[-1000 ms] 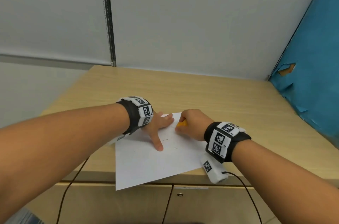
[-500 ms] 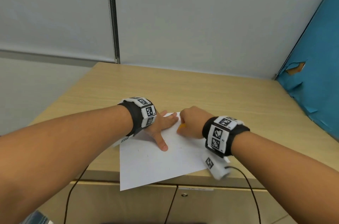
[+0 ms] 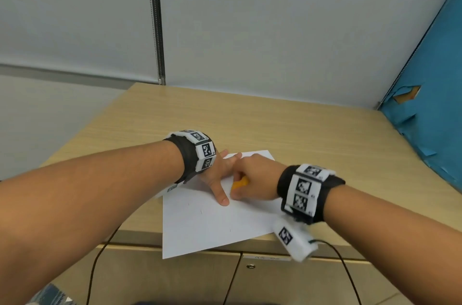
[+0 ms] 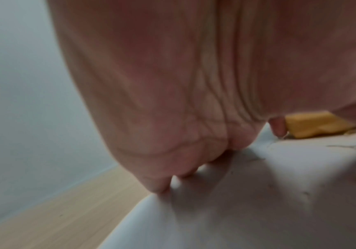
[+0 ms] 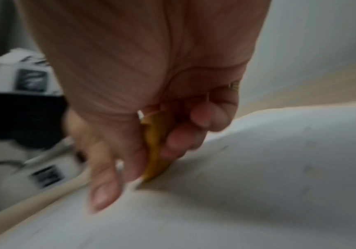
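A white sheet of paper (image 3: 212, 227) lies on the wooden desk (image 3: 325, 142), its near corner hanging over the front edge. My left hand (image 3: 220, 177) presses flat on the sheet with fingers spread and the thumb pointing toward me. Right beside that thumb, my right hand (image 3: 252, 179) grips a small orange-yellow piece (image 3: 240, 183) whose tip touches the paper. The right wrist view shows the orange-yellow piece (image 5: 154, 151) pinched between thumb and curled fingers. It also shows at the right edge of the left wrist view, orange-yellow piece (image 4: 317, 124) on the paper (image 4: 258, 202). A few faint marks dot the sheet.
A grey wall stands behind the desk, and a blue panel (image 3: 437, 104) with torn spots closes the right side. Cabinet doors (image 3: 275, 284) sit under the desk front. Black cables (image 3: 95, 267) hang from both wrist units. Bare desk surface stretches behind and to the right of the paper.
My right hand has slid the orange-yellow piece from the paper's far edge toward me, ending next to the left thumb. The left hand stays pressed on the sheet.
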`<state>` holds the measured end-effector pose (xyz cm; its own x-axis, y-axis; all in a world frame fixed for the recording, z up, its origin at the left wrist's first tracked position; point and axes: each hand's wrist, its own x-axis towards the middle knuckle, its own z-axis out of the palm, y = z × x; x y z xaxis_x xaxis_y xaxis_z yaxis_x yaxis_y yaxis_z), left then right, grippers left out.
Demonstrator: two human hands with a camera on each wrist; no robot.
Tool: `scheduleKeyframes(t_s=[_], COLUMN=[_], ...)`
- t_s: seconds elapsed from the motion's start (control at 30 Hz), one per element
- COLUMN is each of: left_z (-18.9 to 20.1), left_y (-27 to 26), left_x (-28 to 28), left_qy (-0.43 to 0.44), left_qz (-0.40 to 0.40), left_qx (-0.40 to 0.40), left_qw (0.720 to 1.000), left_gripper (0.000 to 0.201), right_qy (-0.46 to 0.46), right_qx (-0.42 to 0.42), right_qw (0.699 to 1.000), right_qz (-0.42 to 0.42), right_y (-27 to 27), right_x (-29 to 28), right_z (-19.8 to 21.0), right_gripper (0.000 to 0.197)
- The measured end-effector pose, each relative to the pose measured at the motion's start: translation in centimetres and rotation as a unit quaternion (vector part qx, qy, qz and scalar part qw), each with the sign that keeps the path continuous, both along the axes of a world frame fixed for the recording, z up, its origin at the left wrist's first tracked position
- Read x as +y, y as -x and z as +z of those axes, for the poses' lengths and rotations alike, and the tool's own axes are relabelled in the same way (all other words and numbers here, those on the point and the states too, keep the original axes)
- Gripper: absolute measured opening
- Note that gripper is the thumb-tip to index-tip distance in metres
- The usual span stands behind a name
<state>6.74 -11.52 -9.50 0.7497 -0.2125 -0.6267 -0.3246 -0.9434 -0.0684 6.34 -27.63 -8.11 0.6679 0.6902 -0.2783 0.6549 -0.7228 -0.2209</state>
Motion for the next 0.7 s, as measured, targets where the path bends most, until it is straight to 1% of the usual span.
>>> scheduleKeyframes(t_s=[0.07, 0.13, 0.23, 0.27, 0.37, 0.47, 0.6, 0.7], left_z=[0.0, 0.4, 0.5, 0.4, 0.4, 0.4, 0.3, 1.1], left_y=[0.0, 0.2, 0.4, 0.4, 0.5, 1.1, 3.1, 5.2], left_x=[-0.1, -0.4, -0.5, -0.4, -0.3, -0.6, -0.3, 1.0], left_qy=[0.007, 0.005, 0.005, -0.001, -0.003, 0.001, -0.007, 0.011], left_qz=[-0.012, -0.019, -0.013, -0.013, -0.017, -0.005, 0.033, 0.028], left_qx=[-0.004, -0.007, -0.007, -0.01, -0.023, -0.029, -0.019, 0.008], left_qw=[1.0, 1.0, 1.0, 1.0, 1.0, 1.0, 0.999, 1.0], left_gripper=[0.124, 0.125, 0.119, 0.119, 0.122, 0.117, 0.102, 0.095], right_qy=[0.003, 0.009, 0.008, 0.0, -0.014, -0.043, -0.018, -0.01], right_qx=[-0.031, -0.072, -0.046, -0.031, -0.033, -0.023, -0.056, -0.069], right_qw=[0.998, 0.995, 0.998, 0.999, 0.997, 0.994, 0.994, 0.993], right_qz=[-0.05, -0.072, -0.033, -0.034, -0.067, -0.1, -0.095, -0.093], right_y=[-1.5, -2.1, -1.0, -0.5, -0.2, -0.3, -1.2, -2.1], right_x=[-0.4, -0.5, -0.5, -0.9, -2.9, -3.9, -3.2, -2.5], right_z=[0.7, 0.9, 0.2, -0.1, -0.8, -1.1, -0.8, -0.5], right_gripper=[0.025, 0.026, 0.03, 0.029, 0.023, 0.023, 0.018, 0.018])
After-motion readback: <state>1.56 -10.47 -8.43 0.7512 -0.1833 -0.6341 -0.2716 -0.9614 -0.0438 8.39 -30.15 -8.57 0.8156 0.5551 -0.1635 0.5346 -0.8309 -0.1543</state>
